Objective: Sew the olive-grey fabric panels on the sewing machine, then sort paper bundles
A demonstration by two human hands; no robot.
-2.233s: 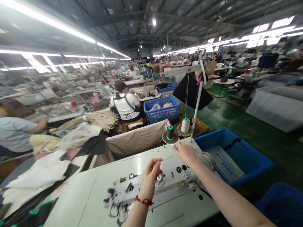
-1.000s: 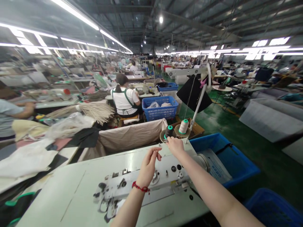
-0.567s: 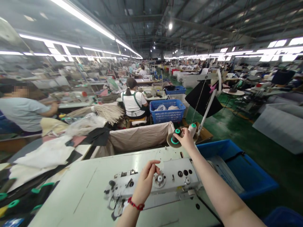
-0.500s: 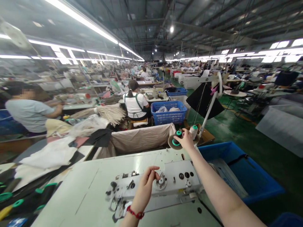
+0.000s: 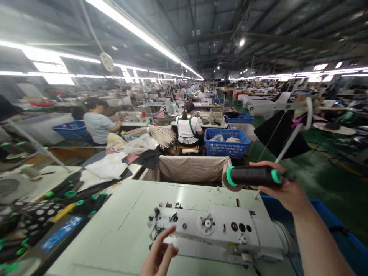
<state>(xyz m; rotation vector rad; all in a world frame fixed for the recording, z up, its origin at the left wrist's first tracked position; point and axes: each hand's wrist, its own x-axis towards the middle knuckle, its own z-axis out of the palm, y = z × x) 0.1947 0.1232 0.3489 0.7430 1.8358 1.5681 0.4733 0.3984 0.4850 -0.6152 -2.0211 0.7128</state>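
Note:
My right hand (image 5: pixel 287 191) is closed around the green-ended tip of a dark thread spool (image 5: pixel 250 175). The spool lies sideways in the air, over the back right of the pale table (image 5: pixel 126 214). Part of a round spool holder (image 5: pixel 232 187) shows behind it. My left hand (image 5: pixel 161 253) is low in front of the white sewing machine (image 5: pixel 201 226), its fingers apart and curved, with nothing in them. The machine's dial plate (image 5: pixel 207 224) is on its upper face.
A blue bin (image 5: pixel 319 207) stands right of the table, below my right forearm. A fabric-lined bin (image 5: pixel 195 168) lies beyond the far edge. More spools (image 5: pixel 70 193) are at the left. Co-workers (image 5: pixel 188 128) sit ahead. A white stand pole (image 5: pixel 290 142) rises at the right.
The dark spool has come off its holder, tipped sideways in my right hand. My left hand has drawn back from the machine's dial toward me. The view has turned left.

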